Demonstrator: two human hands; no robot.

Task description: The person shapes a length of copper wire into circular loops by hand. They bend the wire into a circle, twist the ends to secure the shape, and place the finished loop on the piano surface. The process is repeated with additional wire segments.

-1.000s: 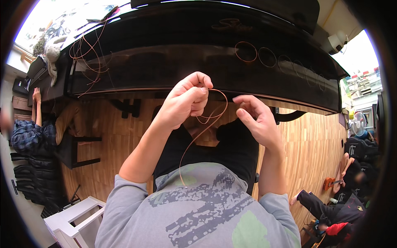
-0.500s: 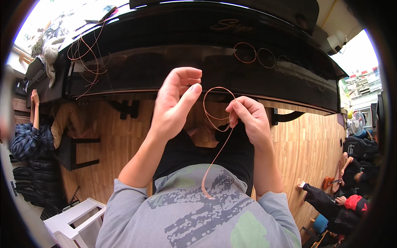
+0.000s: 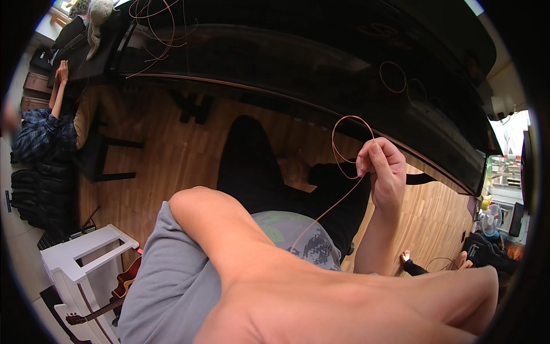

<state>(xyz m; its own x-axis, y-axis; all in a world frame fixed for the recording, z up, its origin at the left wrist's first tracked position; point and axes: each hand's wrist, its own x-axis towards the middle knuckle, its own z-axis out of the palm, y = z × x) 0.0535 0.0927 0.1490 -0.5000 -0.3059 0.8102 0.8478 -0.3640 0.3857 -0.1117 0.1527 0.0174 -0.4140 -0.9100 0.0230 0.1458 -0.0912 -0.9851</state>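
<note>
A copper-coloured guitar string (image 3: pixel 334 131) is bent into a loop beside my right hand (image 3: pixel 385 166). The thumb and fingers of that hand pinch it where the loop crosses itself. Its loose tail runs down toward my grey shirt. My left hand (image 3: pixel 366 295) is very close to the camera and looms large across the bottom. Its forearm comes in from the left, and I see mainly the back of the hand. The fingers bend out of sight at the lower right, so whether they hold anything is hidden.
Across the front stretches a glossy black piano (image 3: pixel 258 63). Coiled strings (image 3: pixel 392 77) lie on it at the right, loose ones (image 3: pixel 166 34) at the left. A person in a plaid shirt (image 3: pixel 43 135) sits at the left. Near a white wooden stand (image 3: pixel 80 252) leans a guitar (image 3: pixel 127 280).
My left hand has swung from beside the loop to close in front of the camera, lower right. The view has turned. My right hand keeps its pinch on the guitar string.
</note>
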